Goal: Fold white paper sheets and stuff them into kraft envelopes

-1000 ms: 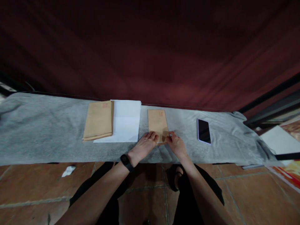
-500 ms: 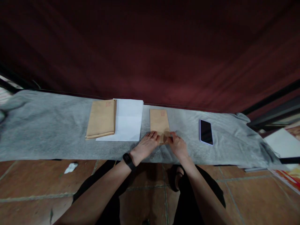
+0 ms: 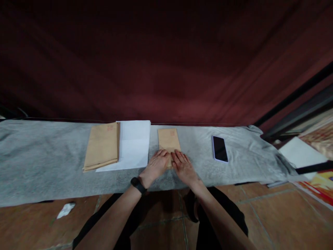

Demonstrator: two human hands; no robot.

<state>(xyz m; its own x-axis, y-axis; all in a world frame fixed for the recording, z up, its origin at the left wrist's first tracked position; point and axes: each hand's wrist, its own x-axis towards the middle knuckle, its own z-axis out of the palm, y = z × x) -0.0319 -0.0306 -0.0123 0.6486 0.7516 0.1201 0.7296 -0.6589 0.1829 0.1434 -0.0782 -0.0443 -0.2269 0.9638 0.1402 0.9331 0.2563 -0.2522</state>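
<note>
A small brown paper envelope [image 3: 168,139] with a faint red print in its far right corner lies flat on a grey cloth. My left hand [image 3: 158,163] rests on its near left part, fingers together and stretched out. Across the near right part lies my right hand [image 3: 183,167], palm down with the fingers flat. The two sets of fingertips almost meet over the envelope, hiding much of its near end. Left of my hands, a pile of larger brown envelopes [image 3: 102,146] overlaps white paper sheets [image 3: 134,144].
A phone [image 3: 220,148] with a lilac edge lies right of my hands on the grey cloth [image 3: 196,146]. Behind hangs a dark red curtain [image 3: 166,69]. A crumpled white tissue [image 3: 66,210] is on the tiled floor, and a black bar [image 3: 293,93] stands at the right.
My right hand has gone from gripping the envelope's right edge with bent fingers to lying flat on it. The camera view has shifted a little, with the envelope lower and further left in the picture.
</note>
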